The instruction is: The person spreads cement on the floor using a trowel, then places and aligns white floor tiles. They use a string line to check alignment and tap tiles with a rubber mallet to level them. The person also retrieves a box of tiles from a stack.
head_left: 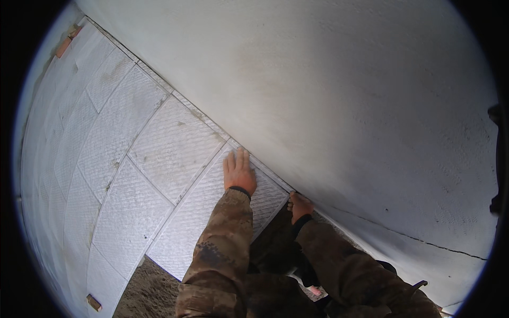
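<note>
My left hand (239, 172) lies flat, fingers stretched out, on a ribbed light-grey paving tile (204, 228) close to the wall. At the tile's corner beside the wall, my right hand (300, 206) is closed, its fingers curled in against the edge. What those fingers hold, if anything, is hidden. A narrow strip (199, 112) of the same pale material runs between the tiles and the wall.
A smooth pale wall (328, 95) rises along the right, with a dark crack (408, 236) low on it. More laid tiles (172, 143) spread to the left. Bare brown soil (148, 291) borders them nearby. A small brown block (94, 302) rests on the tiles.
</note>
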{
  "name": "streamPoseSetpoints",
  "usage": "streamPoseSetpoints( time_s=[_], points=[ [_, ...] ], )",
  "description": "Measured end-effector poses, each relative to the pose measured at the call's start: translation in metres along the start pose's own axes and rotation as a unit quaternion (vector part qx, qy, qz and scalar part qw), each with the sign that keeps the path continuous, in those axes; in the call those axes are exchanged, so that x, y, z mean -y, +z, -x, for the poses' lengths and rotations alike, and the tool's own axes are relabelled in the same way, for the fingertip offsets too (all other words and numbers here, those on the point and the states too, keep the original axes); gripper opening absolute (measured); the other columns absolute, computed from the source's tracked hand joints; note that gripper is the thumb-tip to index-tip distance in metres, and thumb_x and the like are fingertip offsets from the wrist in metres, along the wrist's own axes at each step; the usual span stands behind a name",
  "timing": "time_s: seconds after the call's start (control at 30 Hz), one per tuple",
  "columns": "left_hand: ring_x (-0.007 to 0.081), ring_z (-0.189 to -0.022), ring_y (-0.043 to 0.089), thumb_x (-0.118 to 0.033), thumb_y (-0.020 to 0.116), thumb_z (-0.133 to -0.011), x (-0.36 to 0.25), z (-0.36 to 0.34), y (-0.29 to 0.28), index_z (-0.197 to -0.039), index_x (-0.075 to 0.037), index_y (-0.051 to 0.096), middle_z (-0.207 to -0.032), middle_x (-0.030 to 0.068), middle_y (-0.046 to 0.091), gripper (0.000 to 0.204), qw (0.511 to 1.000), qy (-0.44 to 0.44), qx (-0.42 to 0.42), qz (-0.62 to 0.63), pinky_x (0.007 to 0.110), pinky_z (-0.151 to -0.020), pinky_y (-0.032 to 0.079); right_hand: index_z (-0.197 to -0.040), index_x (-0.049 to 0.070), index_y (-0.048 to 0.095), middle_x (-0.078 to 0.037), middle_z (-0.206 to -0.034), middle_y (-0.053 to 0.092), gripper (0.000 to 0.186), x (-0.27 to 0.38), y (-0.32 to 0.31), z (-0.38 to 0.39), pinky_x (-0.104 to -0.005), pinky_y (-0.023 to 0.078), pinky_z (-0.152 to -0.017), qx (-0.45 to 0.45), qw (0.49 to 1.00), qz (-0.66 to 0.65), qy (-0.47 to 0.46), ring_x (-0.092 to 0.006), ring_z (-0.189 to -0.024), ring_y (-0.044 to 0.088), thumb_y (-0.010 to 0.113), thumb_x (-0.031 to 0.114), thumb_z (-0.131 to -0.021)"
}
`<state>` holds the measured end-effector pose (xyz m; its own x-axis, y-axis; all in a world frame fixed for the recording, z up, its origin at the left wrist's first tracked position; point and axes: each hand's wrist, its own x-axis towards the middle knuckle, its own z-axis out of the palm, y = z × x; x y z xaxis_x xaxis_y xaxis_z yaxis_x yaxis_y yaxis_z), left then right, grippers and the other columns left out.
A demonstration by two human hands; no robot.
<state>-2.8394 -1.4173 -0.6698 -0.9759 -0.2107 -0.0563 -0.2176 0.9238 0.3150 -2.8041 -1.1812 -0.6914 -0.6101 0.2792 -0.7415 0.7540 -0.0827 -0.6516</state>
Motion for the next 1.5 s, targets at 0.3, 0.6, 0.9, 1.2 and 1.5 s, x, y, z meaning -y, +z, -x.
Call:
streamPoseSetpoints(
  time_s=[0.3,0.6,0.9,1.2,1.5],
  points=[
    [0.0388,-0.144,0.03,-0.023,0.058,-0.089,-0.003,-0.001,0.002,-0.147,-0.005,0.042,-0.156,0.0132,0.036,0.063,1.0,-0.007,-0.001,-0.014,0.053,-0.119,0.019,-0.102,0.001,0.068,-0.007,-0.089,0.065,0.033,-0.001,-0.004,-0.004,-0.0376,0.052,-0.065,0.02,1.0,0.01,-0.009,-0.019,-0.074,0.059,0.077,0.029,-0.088],
    [0.0369,-0.147,0.025,-0.026,0.057,-0.09,0.005,-0.001,-0.005,-0.149,-0.007,0.039,-0.158,0.0108,0.034,0.065,0.999,0.012,0.033,-0.003,0.052,-0.121,0.016,-0.096,0.001,0.067,-0.007,-0.086,0.063,0.035,-0.002,-0.001,-0.009,-0.0386,0.051,-0.064,0.012,1.0,0.007,0.009,-0.0189,-0.073,0.058,0.077,0.033,-0.088],
    [0.0366,-0.146,0.028,-0.026,0.058,-0.091,-0.001,-0.002,0.003,-0.149,-0.005,0.039,-0.158,0.012,0.034,0.065,1.0,0.001,0.03,0.002,0.051,-0.121,0.017,-0.092,0.005,0.066,-0.004,-0.078,0.061,0.024,-0.005,0.0,-0.008,-0.0335,0.047,-0.057,0.001,1.0,-0.002,-0.009,-0.0172,-0.066,0.055,0.075,0.026,-0.089],
    [0.0379,-0.138,0.039,-0.019,0.057,-0.088,0.016,-0.012,-0.003,-0.141,-0.002,0.048,-0.149,0.0144,0.045,0.056,0.999,0.035,-0.007,0.012,0.05,-0.116,0.027,-0.086,0.01,0.063,-0.001,-0.077,0.058,0.02,0.009,0.004,-0.006,-0.0311,0.045,-0.055,0.034,0.998,-0.008,0.044,-0.0149,-0.062,0.052,0.07,0.028,-0.091],
    [0.0398,-0.133,0.043,-0.016,0.059,-0.087,0.03,-0.019,0.008,-0.14,0.0,0.049,-0.146,0.0166,0.048,0.056,0.996,0.049,-0.074,0.01,0.05,-0.112,0.033,-0.088,0.006,0.065,-0.004,-0.074,0.058,0.022,0.006,0.001,-0.006,-0.0322,0.047,-0.054,0.002,0.999,-0.013,0.031,-0.0169,-0.062,0.055,0.074,0.025,-0.088]
  ],
)
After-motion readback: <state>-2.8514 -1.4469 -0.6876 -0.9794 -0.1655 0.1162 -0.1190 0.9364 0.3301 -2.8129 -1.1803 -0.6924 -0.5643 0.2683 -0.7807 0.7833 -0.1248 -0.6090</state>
